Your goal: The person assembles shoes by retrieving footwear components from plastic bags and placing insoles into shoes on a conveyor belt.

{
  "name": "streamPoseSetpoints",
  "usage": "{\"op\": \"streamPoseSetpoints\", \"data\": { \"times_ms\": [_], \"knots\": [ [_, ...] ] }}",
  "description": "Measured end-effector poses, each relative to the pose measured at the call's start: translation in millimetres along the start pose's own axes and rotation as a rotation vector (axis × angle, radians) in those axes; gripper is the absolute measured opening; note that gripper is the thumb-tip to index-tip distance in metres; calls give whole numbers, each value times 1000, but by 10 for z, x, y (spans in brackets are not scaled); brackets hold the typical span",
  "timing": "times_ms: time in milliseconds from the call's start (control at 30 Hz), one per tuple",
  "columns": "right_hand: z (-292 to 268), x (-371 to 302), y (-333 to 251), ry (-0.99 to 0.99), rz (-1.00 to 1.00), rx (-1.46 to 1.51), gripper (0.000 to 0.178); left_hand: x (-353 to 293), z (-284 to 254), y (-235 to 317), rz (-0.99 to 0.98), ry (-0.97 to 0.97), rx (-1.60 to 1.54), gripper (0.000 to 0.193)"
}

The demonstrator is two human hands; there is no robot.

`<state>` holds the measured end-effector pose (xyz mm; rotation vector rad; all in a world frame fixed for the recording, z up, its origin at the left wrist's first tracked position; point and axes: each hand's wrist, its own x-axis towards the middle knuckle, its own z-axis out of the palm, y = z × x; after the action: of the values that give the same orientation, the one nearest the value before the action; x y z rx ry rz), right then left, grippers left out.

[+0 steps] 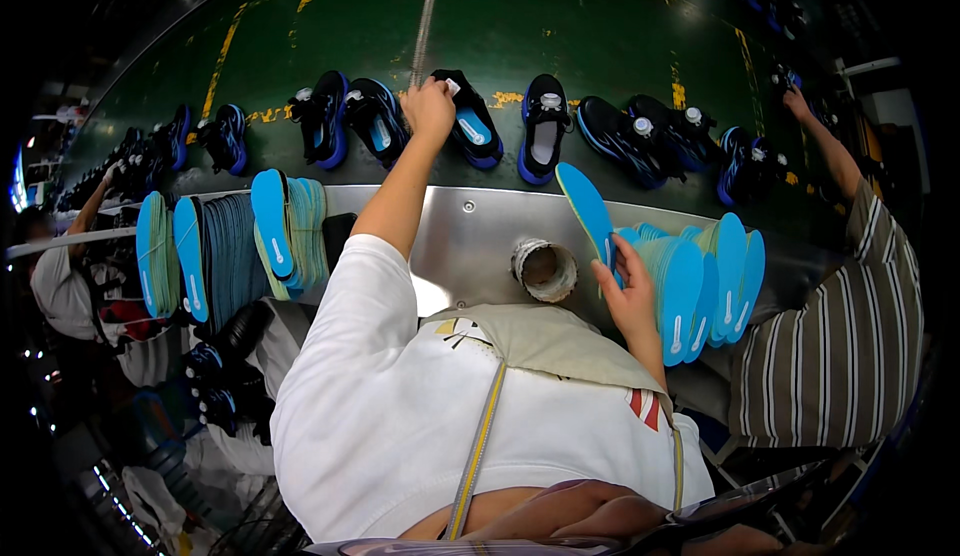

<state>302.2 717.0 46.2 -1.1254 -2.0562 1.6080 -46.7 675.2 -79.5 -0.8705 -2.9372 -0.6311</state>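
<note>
My left hand [428, 110] reaches forward over the green belt, its fingers closed at the far end of a black shoe [484, 152] with a blue insole inside. Part of that shoe is hidden behind the hand. In my right hand [630, 294], near my body, is a loose blue insole [586, 204], held tilted by its lower end. Just left of my left hand, another black shoe [390, 119] also shows blue inside. A black shoe with a grey inside [542, 141] stands to the right.
Stacks of blue insoles [678, 291] stand at my right, more stacks [282, 221] at my left. A metal ledge [445, 231] carries a round tube [545, 268]. More shoes [625, 141] line the green belt [560, 31]. A co-worker in a striped shirt [830, 356] reaches in on the right.
</note>
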Motion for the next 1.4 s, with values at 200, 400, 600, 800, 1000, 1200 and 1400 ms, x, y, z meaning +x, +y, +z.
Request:
{"op": "streamPoseSetpoints", "data": {
  "times_ms": [200,400,600,800,1000,1200,1400],
  "knots": [
    [-81,35,32,120,-218,-261,30,-153,-151,-235,-144,-272,-902,15],
    [-394,257,110,180,-160,-286,19,-78,-674,-38,-323,-178,-1573,15],
    [-438,856,-268,63,-37,-145,18,-216,-65,530,105,-345,-1082,16],
    [-338,1355,-557,-241,428,281,18,-197,224,907,513,-457,-553,50],
    [-104,1723,-429,-433,617,106,19,52,167,1108,375,-637,-325,50],
    [238,1923,81,-493,-69,-826,14,114,360,1059,346,-852,-459,55],
    [418,1843,488,-418,-544,-1111,13,14,404,998,362,-843,-585,45]
  ]
}}
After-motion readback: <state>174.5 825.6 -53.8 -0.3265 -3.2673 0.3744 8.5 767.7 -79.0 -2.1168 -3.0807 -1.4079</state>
